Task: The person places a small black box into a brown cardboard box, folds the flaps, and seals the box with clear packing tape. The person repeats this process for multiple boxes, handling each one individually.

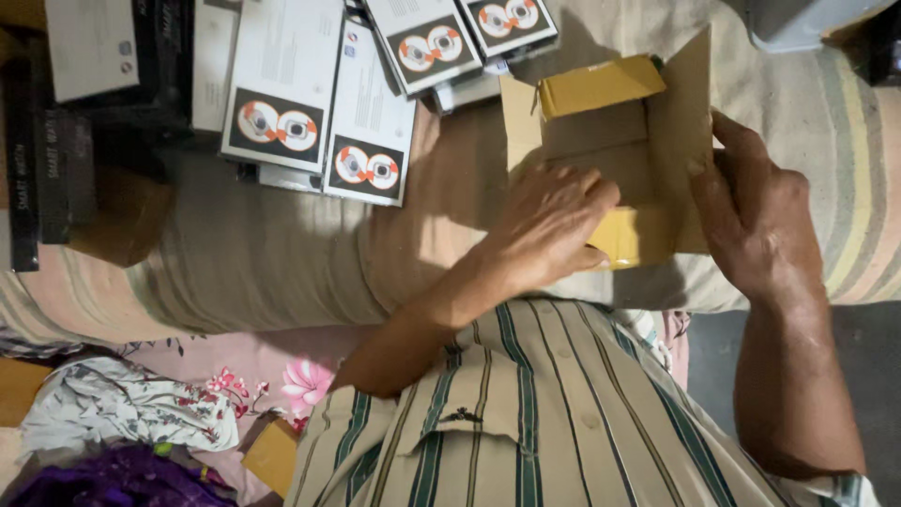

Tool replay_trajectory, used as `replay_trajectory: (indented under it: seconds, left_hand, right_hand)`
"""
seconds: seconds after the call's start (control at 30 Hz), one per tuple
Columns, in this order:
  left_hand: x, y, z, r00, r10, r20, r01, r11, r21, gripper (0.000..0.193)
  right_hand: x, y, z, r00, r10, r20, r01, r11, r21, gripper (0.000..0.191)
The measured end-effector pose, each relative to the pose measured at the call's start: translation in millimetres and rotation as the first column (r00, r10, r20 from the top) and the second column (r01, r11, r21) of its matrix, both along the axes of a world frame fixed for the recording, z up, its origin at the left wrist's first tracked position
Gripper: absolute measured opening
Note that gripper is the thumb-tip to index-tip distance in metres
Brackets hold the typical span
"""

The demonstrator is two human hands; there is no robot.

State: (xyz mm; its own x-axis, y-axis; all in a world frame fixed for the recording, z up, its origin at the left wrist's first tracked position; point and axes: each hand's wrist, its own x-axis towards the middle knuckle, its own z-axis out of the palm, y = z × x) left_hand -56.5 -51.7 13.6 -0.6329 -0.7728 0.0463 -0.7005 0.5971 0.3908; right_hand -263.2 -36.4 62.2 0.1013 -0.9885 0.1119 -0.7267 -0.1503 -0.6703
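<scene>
step: small cardboard box [601, 160] being set up/held open, flaps still up; judged early, box not closed.
box pos: on the striped bed cover [845, 188], just in front of the person's striped shirt [554, 422].
left hand [549, 225]: lies over box's near-left edge; fingers bent, close together, tips pressing near flap by the yellow tape [633, 235]. Holds nothing loose.
right hand [751, 216]: flat vs box's right flap, fingers straight & together, thumb on flap edge, steadying it.
box contents: inside looks empty, brown bottom only; part hidden by left hand, can't tell there.
next move, my guess: needs both hands keeping flaps apart so sth can go in.
left of box: flat white packs w/ orange-black round pics [371, 113], fanned out, unopened as far as seen.
far left of box: dark boxes [47, 160], contents not visible.
</scene>
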Motion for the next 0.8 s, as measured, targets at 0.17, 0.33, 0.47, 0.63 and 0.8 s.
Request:
replay_trajectory:
  seconds: [0.17,0.33,0.47,0.63,0.8]
  left_hand:
    - [-6.8,29.5,2.1,0.996,-0.063,-0.063,0.054,0.989,-0.138,0.011]
    - [-22.0,44.1,-4.8,0.996,-0.089,-0.014,0.090,0.989,0.114,0.030]
    - [-24.9,46.0,-11.2,0.998,-0.065,0.024,0.059,0.978,0.201,0.023]
    - [-30.9,47.3,-23.6,0.994,-0.027,-0.109,0.039,0.993,0.110,0.038]
    - [-32.0,46.6,-36.2,0.973,-0.003,-0.229,0.034,0.991,0.133,0.037]
  right_hand:
    - [19.2,-8.3,29.3,0.959,0.143,-0.245,-0.217,0.925,-0.312,0.048]
    - [46.4,-34.7,50.1,0.811,0.215,-0.544,-0.478,0.780,-0.405,0.050]
    - [116.6,-103.3,25.3,0.705,0.283,-0.650,-0.545,0.803,-0.243,0.053]
    - [225.7,-161.3,-48.1,0.431,0.327,-0.841,-0.580,0.814,0.019,0.096]
    - [243.3,-181.1,-89.4,0.394,0.105,-0.913,-0.689,0.691,-0.217,0.084]
